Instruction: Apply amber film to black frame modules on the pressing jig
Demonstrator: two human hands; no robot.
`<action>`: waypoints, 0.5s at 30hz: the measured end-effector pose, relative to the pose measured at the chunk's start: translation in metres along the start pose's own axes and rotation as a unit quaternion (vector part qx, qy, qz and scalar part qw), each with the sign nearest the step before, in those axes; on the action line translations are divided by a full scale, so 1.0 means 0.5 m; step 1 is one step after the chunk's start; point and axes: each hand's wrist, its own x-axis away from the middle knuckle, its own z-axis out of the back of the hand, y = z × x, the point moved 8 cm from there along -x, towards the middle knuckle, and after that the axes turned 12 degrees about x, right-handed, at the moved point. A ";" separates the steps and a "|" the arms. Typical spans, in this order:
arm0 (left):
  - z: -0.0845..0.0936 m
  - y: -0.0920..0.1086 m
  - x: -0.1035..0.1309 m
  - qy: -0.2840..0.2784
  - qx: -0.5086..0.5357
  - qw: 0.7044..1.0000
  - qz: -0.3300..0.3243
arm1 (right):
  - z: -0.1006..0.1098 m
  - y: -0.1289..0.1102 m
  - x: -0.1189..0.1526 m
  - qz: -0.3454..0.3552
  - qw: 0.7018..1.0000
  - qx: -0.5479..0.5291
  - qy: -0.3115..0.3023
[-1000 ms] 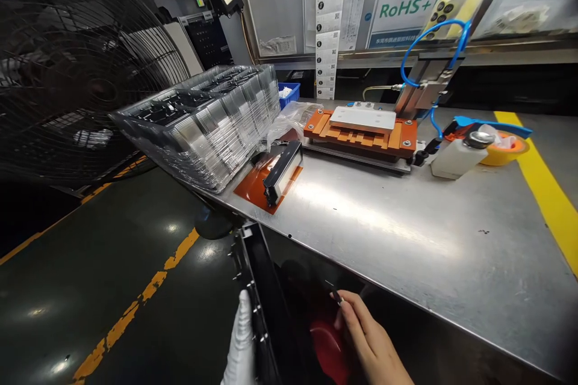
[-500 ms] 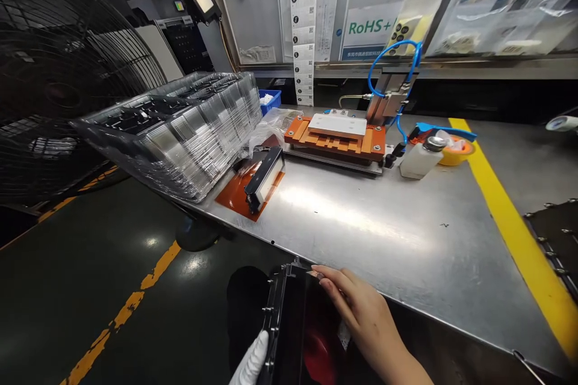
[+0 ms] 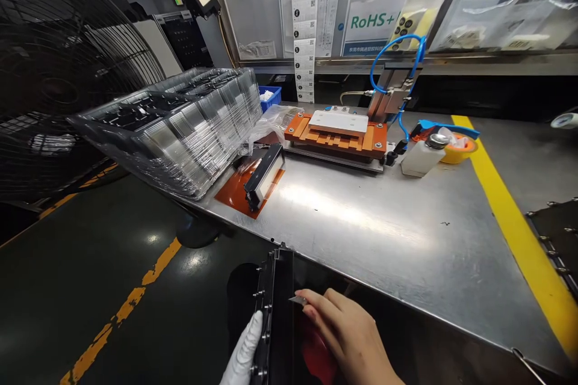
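Presently, one black case [image 3: 283,319] is held by the left fingers [image 3: 253,329], to their right; one blade [image 3: 297,300] is pinched between the right fingers [image 3: 323,305]. Beyond both, one bottle [image 3: 421,159] is supported by the desk [image 3: 361,240].

White glare is streaking the metal table [image 3: 361,210] beyond the right hand [image 3: 350,331], while the dim floor [image 3: 112,258] to its left is catching highlights and outer edges are stretching.
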 end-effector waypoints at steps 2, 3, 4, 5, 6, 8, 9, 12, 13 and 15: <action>-0.007 0.010 -0.009 -0.001 -0.015 1.000 -0.016 | -0.006 -0.010 0.010 0.005 1.000 -0.004 -0.008; -0.011 0.014 -0.013 -0.002 -0.022 1.000 -0.019 | -0.008 -0.012 0.014 0.005 1.000 -0.007 -0.013; -0.016 0.016 -0.016 -0.003 -0.028 0.999 -0.020 | -0.010 -0.013 0.018 0.005 1.000 -0.010 -0.017; -0.020 0.016 -0.018 -0.004 -0.032 0.999 -0.019 | -0.012 -0.012 0.021 0.004 1.000 -0.014 -0.021; -0.024 0.016 -0.019 -0.004 -0.035 0.999 -0.018 | -0.013 -0.011 0.023 0.003 1.000 -0.018 -0.023; -0.029 0.014 -0.020 0.000 -0.036 0.999 -0.013 | -0.015 -0.007 0.027 -0.002 0.999 -0.028 -0.024; -0.029 0.014 -0.020 0.003 -0.035 0.999 -0.011 | -0.017 -0.005 0.028 -0.006 0.999 -0.032 -0.025; -0.014 0.022 -0.022 0.021 -0.030 0.999 -0.008 | -0.026 -0.010 0.037 -0.007 0.999 -0.041 -0.030; -0.004 0.029 -0.023 0.032 -0.024 0.999 -0.009 | -0.030 -0.015 0.042 -0.001 0.999 -0.041 -0.034; 0.018 0.044 -0.025 0.056 -0.007 0.998 -0.020 | -0.039 -0.028 0.053 0.014 0.998 -0.038 -0.038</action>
